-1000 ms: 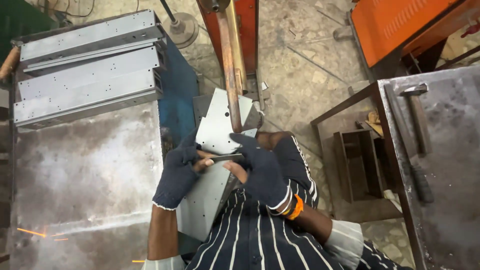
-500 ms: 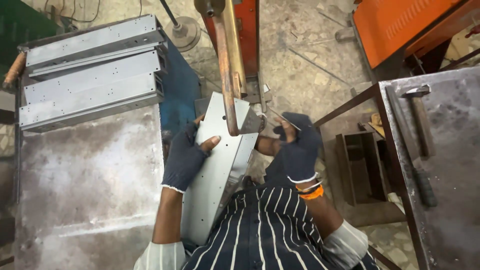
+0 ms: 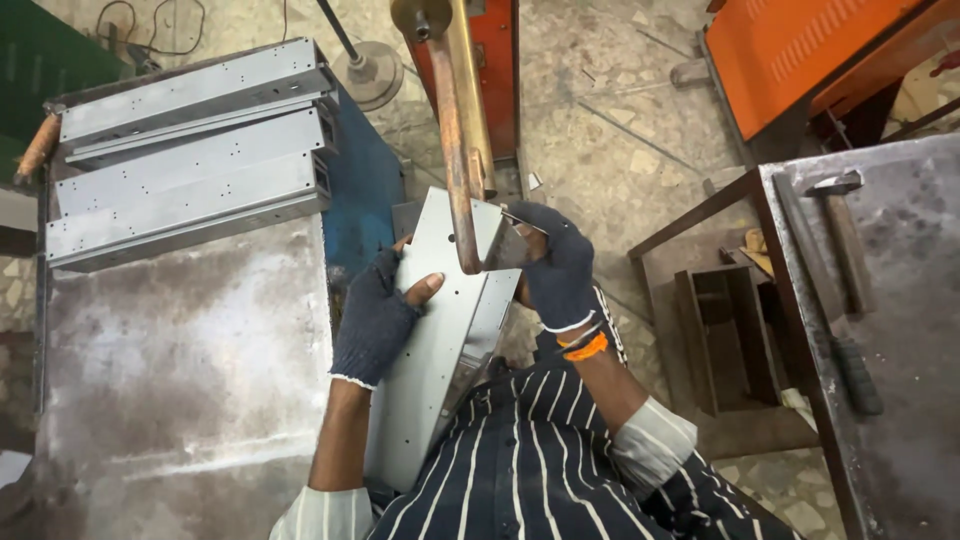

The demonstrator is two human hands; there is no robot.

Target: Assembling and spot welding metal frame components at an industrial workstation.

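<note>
Holding a long grey sheet-metal panel between both gloved hands, we keep it tilted up from our lap toward the copper arm of a welding machine. Our left hand lies flat against the panel's left edge, its fingers pressed on the face and thumb side curled round the rim, so it grips the panel. Our right hand is clenched on the panel's upper right corner, just beside the hooked lower end of the copper arm, which touches or nearly touches the metal there; we cannot tell which. An orange band sits on the right wrist, above a striped sleeve.

The panel's face shows rows of small holes, and its lower end disappears behind our striped shirt.

To the left stands a worn steel bench, scuffed and bright in patches. At its far end lie stacked grey channels, long folded pieces with small holes, set side by side and well apart from the panel. A blue cabinet side shows between the bench and the panel.

To the right is a second bench with a dark steel top, carrying a hammer and a dark-handled tool near its left edge. Below it sits an open brown box frame on the stone floor. An orange machine housing fills the upper right corner.
</note>
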